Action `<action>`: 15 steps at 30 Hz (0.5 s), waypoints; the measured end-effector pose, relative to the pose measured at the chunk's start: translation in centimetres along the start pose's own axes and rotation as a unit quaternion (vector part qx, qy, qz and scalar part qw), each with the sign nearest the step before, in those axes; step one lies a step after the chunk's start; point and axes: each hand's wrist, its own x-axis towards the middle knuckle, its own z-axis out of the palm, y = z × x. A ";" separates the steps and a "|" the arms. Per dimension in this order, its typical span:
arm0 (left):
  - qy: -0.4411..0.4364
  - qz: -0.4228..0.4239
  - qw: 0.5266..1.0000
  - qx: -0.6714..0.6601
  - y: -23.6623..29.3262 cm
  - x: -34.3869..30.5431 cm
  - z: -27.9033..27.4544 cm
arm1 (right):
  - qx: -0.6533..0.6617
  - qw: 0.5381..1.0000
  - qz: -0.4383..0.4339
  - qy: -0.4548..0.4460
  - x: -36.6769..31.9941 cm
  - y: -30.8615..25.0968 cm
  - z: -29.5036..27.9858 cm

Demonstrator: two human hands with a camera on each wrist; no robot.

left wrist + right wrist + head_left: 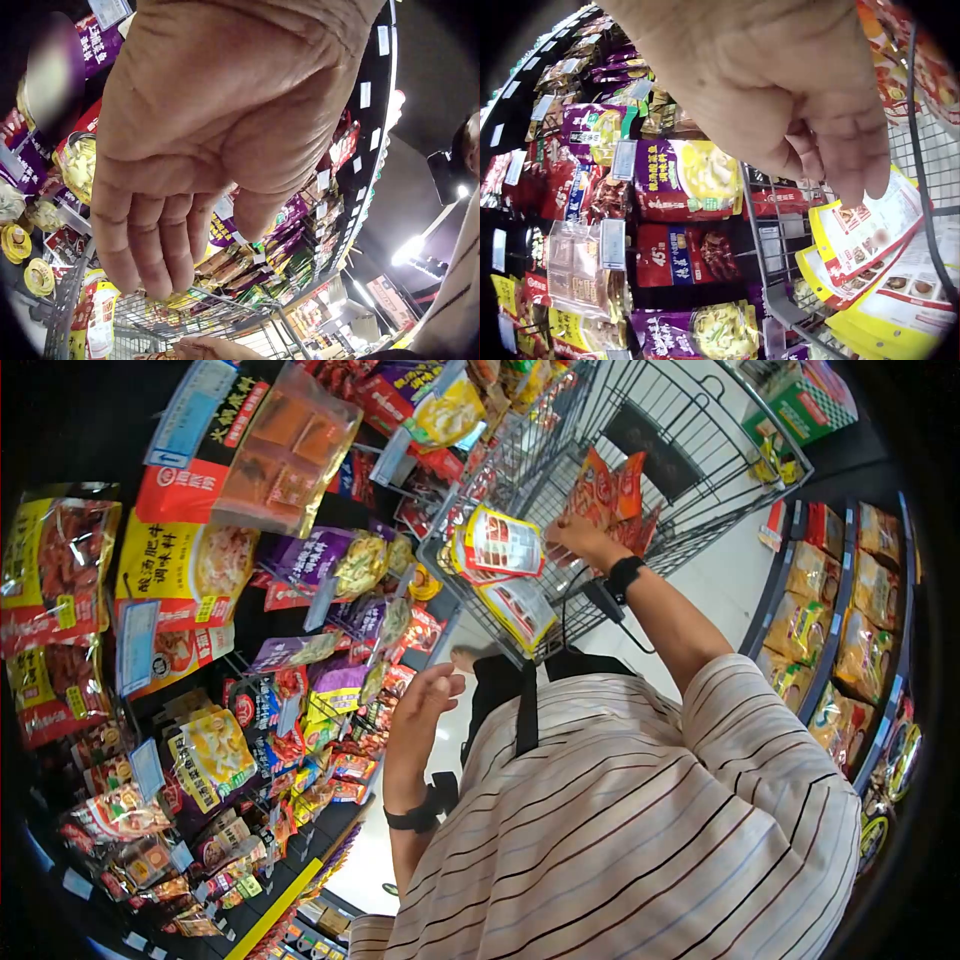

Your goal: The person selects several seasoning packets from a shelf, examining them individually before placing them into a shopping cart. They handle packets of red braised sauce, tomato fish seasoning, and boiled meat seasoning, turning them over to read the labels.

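Note:
Inside the wire shopping cart [690, 510], my right hand [590, 544] hovers between red seasoning packets [628, 488] and a few white-backed packets with yellow edges [505, 542]. Its fingers bend loosely downward. In the right wrist view, the fingertips overlap the top white-backed packet [870, 225], with nothing visible gripped. My left hand [420, 715] is raised beside the shelf, holding nothing. Seen from the left wrist, its palm [225, 97] faces the camera, fingers relaxed and thumb apart.
Hanging seasoning packets [190, 575] crowd the shelf on the left, price tags [136, 650] sticking out among them. On the right stands another shelf of bagged goods [800, 610]. A green box [800, 410] is beyond the cart's far side.

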 end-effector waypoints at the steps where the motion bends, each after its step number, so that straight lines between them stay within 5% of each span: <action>1: 0.000 -0.011 1.000 -0.003 -0.2 0.3 -0.2 | -0.013 1.000 0.006 0.006 0.6 0.1 0.3; 10: -0.006 -0.083 0.996 -0.021 -2.3 3.0 -1.9 | -0.155 0.988 0.018 -0.011 8.1 1.7 7.0; 12: -0.009 -0.096 0.995 -0.021 -2.5 3.3 -2.4 | -0.304 0.947 -0.096 -0.021 9.8 3.0 8.3; 15: 0.005 -0.113 0.993 -0.026 -3.3 3.4 -3.3 | -0.365 0.929 -0.053 0.046 13.4 5.0 11.3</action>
